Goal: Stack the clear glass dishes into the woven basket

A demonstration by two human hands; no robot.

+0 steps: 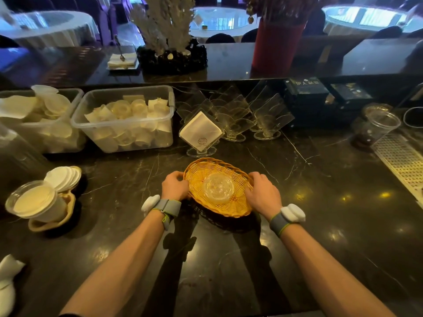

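An oval woven basket point(231, 208) of golden wicker sits on the dark marble counter, centre of the head view. Inside it lies a stack of clear round glass dishes point(218, 187). My left hand point(175, 186) grips the basket's left rim. My right hand point(263, 194) grips the right rim. Both wrists wear grey bands with white sensors. The basket tilts slightly, its near edge casting a shadow on the counter.
Two clear plastic tubs point(128, 117) of cups and lids stand at the back left. Acrylic napkin holders point(201, 133) stand just behind the basket. A wooden holder with white lids point(49, 200) is at the left. A plastic cup point(377, 126) and a metal drip grate point(402, 161) lie at the right.
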